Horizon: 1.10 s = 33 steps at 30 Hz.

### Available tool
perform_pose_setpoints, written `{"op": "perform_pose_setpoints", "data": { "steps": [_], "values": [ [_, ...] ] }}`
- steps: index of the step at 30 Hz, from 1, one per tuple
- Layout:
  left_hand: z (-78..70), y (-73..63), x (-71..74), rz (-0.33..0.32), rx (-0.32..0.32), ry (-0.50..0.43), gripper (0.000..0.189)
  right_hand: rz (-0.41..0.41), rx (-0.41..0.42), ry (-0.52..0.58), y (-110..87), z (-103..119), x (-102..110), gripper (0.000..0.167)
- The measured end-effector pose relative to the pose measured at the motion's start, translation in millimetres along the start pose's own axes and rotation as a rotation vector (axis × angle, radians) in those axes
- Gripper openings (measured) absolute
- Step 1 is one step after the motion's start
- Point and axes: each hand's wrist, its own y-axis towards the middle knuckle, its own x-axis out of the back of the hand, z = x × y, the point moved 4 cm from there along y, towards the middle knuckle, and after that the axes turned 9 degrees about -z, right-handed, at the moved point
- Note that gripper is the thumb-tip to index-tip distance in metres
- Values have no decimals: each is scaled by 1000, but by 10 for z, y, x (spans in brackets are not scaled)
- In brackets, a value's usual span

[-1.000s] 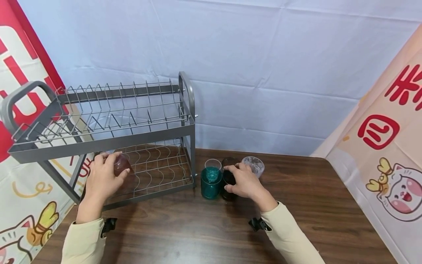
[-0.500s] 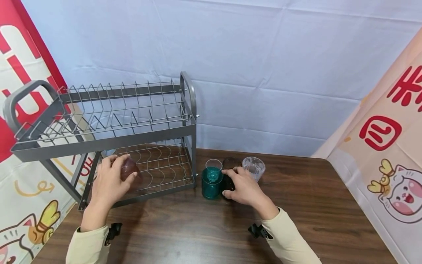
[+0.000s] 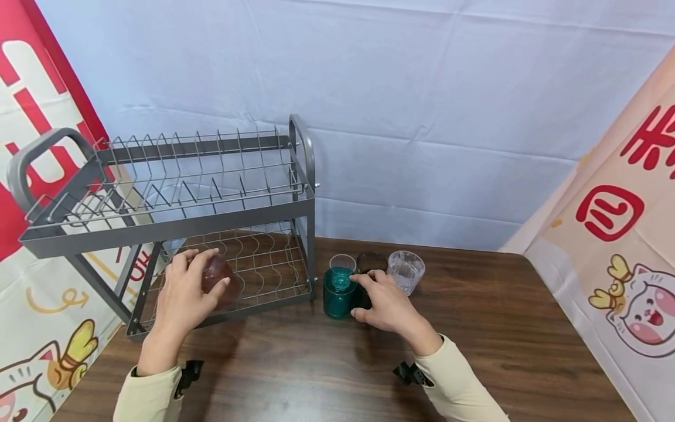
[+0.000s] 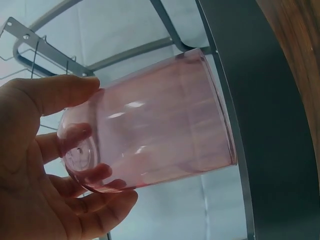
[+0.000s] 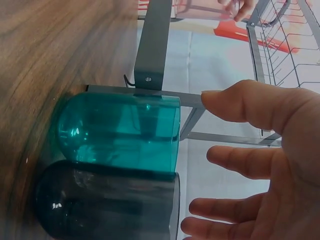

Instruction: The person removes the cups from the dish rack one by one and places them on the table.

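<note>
In the head view my left hand (image 3: 184, 293) grips a translucent pink cup (image 3: 217, 272) by its base, at the lower tier of the grey dish rack (image 3: 174, 225). The left wrist view shows this pink cup (image 4: 155, 125) upside down, its rim close by the rack's front bar (image 4: 240, 125). My right hand (image 3: 387, 305) hovers at the rims of a teal cup (image 3: 337, 299) and a dark cup beside it, partly hidden by the hand. In the right wrist view its fingers are spread and hold nothing, apart from the teal cup (image 5: 115, 130) and dark cup (image 5: 110, 200).
Behind the teal cup stands a clear cup (image 3: 343, 261); a dark brown cup (image 3: 371, 262) and a faceted clear cup (image 3: 406, 269) stand to its right. The rack's upper tier has upright wire dividers. A pale cloth (image 3: 422, 117) hangs behind the wooden table (image 3: 501, 328).
My left hand has moved right along the rack's lower tier with the pink cup. My right hand has shifted slightly left, from the dark cup toward the teal cup's rim.
</note>
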Motion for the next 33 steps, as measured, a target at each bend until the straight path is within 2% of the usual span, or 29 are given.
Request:
{"op": "perform_pose_setpoints", "data": {
  "steps": [12, 24, 33],
  "values": [
    [-122, -16, -29, -21, -4, -57, 56, 4, 24, -7, 24, 87, -62, 63],
    [-253, -31, -58, -47, -50, -139, 54, -1, 56, -21, 62, 180, -71, 57],
    [-323, -56, -102, -112, -67, -184, 56, -47, 67, 75, 69, 207, -139, 53]
  ]
}}
